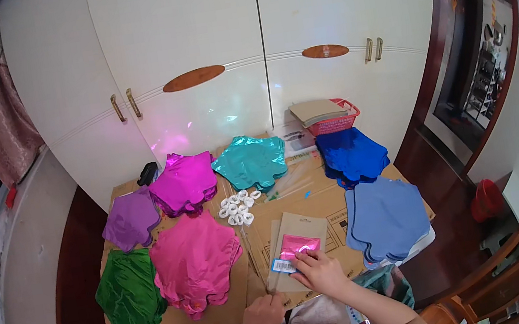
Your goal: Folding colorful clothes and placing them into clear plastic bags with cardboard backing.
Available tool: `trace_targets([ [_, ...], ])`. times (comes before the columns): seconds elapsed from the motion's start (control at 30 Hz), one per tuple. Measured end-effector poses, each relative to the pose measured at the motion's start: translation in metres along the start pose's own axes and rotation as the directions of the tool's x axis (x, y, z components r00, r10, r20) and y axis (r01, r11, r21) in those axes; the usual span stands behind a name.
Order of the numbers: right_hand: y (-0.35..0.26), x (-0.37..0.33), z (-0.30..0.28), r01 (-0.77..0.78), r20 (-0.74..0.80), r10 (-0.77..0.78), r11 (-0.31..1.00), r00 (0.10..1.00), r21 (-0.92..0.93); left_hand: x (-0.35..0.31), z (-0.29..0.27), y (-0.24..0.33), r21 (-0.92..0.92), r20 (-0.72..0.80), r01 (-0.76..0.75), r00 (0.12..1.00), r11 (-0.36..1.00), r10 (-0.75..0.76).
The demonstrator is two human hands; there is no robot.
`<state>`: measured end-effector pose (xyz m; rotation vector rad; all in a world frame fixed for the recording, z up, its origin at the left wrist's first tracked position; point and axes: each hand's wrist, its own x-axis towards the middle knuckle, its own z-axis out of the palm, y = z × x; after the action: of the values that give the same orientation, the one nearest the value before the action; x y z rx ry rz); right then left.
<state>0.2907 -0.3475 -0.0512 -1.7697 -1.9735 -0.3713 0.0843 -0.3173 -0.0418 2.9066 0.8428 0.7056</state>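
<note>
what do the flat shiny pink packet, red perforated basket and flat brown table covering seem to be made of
Flat shiny pink packet: probably metallic foil or coated film, glossy with bright highlights. Red perforated basket: likely moulded plastic, judging by its even colour and pierced wall; finish unclear. Flat brown table covering: apparently cardboard, matte with dark printed marks.

The white wardrobe (186, 32), pink curtain (1, 127) and wooden chair (503, 286) show a home.
</note>
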Motion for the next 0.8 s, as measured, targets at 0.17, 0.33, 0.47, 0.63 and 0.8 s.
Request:
trace_targets([
  [0.17,0.004,-0.001,0.002,0.035,0.000,-0.035,0.999,0.999,0.024,0.015,0.012,-0.007,0.098,-0.011,0.028,1.000,0.995,-0.027],
  [0.33,0.005,-0.002,0.000,0.029,-0.005,-0.029,0.998,1.000,0.057,0.036,0.031,-0.022,-0.015,-0.017,0.014,1.000,1.000,-0.015],
  [0.47,0.007,-0.002,-0.002,0.027,0.036,-0.031,0.995,0.999,0.094,0.044,0.027,-0.031,-0.228,-0.012,-0.013,1.000,0.973,0.011],
  [0.63,0.008,-0.002,-0.001,0.034,0.018,-0.035,0.996,0.999,0.081,0.048,0.019,-0.044,-0.169,0.050,-0.038,0.998,0.985,0.047],
  [0.8,0.014,-0.004,0.001,0.052,0.033,-0.057,0.988,0.998,0.143,0.054,0.032,-0.043,-0.011,-0.050,-0.093,0.994,0.996,0.092],
])
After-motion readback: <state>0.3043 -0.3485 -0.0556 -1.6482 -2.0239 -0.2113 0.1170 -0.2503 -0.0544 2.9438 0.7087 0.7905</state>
